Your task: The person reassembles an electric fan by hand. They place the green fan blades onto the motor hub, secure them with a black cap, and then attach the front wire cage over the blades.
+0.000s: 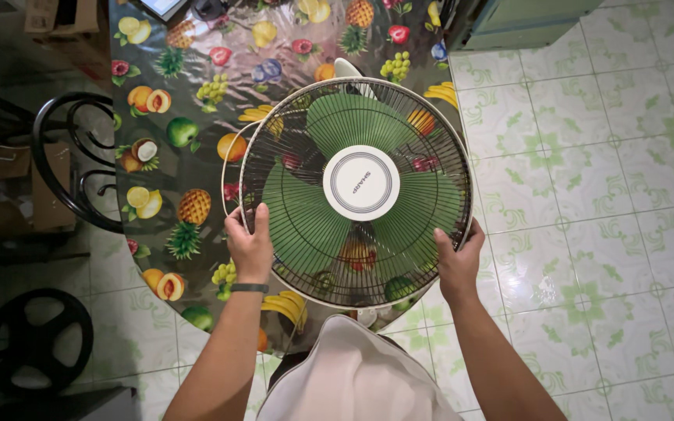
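Green blades showed through the wire fan guard [356, 191], which was held flat above a table [196, 101] covered in fruit-printed oilcloth. Its lower left rim was gripped by the left hand [250, 245], fingers curled over the wires. Its lower right rim was clasped by the right hand [457, 261] likewise.
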